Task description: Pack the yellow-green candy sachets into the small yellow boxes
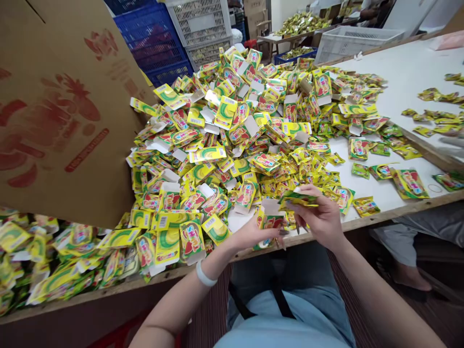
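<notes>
My left hand (250, 235) grips a small yellow-green candy box (272, 221) near the table's front edge, its white inner flap turned up at the open end. Just right of it, my right hand (321, 217) pinches a few candy packets (299, 198) in green and yellow wrapping. The packets are held above and beside the box's open end, apart from its inside as far as I can see. In front of both hands rises a large heap of printed candy boxes (226, 113), many with open flaps. Small yellow packets (308, 166) lie loose at the heap's right side.
A big brown carton (65, 116) leans at the left over more boxes. Blue crates (154, 43) and white crates (203, 24) stand behind. Scattered packets (435, 118) lie beyond a wooden strip at right. Another person's leg (402, 251) shows under the table's right side.
</notes>
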